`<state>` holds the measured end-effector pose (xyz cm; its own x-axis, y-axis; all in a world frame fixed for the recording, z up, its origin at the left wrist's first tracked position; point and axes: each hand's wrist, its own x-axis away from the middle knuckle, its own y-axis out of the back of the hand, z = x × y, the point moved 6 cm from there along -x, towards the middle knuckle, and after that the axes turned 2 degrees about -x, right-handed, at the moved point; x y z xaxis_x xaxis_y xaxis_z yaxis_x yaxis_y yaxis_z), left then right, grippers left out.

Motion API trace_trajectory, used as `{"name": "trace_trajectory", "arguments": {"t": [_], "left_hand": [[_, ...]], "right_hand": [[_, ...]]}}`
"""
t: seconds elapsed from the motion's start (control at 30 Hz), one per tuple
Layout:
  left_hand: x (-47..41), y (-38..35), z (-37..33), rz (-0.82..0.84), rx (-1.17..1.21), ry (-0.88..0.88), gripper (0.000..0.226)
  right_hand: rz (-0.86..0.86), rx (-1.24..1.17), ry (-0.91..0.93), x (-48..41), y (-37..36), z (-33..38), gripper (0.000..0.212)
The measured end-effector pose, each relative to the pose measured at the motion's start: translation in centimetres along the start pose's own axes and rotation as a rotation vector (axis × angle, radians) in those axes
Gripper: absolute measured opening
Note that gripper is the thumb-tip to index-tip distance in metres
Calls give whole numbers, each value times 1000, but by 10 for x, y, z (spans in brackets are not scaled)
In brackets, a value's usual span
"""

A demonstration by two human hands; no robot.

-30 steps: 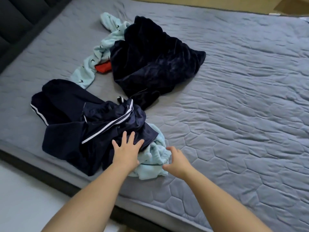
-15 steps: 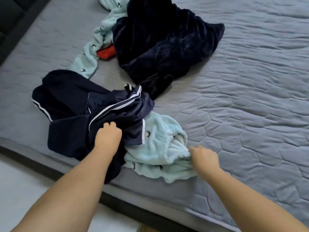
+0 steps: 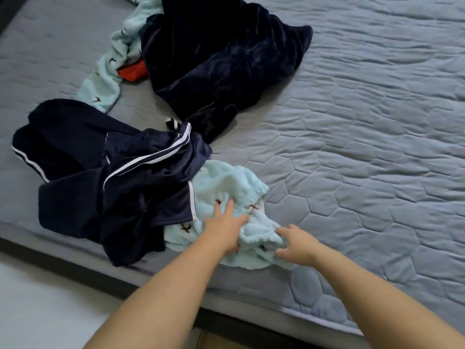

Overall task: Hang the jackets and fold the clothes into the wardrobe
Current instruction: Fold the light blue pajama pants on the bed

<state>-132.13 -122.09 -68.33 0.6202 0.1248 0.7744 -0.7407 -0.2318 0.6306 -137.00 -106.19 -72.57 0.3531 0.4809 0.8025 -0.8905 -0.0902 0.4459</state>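
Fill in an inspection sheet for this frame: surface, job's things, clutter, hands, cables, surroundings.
Surface: grey quilted mattress cover, wrinkled, clothes lying on its left part.
Job's things: light blue fleece garment at the near edge; navy white-striped garment overlapping its left side; dark velvet garment further back; second light blue fleece piece and a red item partly under it.
Clutter: nothing seen.
Hands: left hand pressed flat on the light blue fleece garment; right hand gripping its near edge.
Cables: nothing seen.
Surroundings: pale floor below the bed edge; no wardrobe in view.
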Motion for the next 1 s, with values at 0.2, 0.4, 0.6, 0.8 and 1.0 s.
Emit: {"name": "trace_trajectory", "arguments": {"t": [0.2, 0.4, 0.6, 0.8, 1.0], "left_hand": [[11, 23, 7, -213, 839, 92, 16], [63, 47, -3, 127, 1894, -36, 24], [112, 85, -28, 233, 2077, -246, 19], [160, 137, -28, 0, 2049, -359, 18], [242, 188, -57, -73, 1907, -418, 45]], "right_hand": [[-17, -469, -155, 8, 3, -22, 34], [-52, -813, 241, 8, 10, 35, 88], [-336, -827, 250, 40, 27, 61, 9], [-293, -628, -73, 100, 35, -8, 18], [-327, -1296, -136, 196, 80, -30, 23]]}}
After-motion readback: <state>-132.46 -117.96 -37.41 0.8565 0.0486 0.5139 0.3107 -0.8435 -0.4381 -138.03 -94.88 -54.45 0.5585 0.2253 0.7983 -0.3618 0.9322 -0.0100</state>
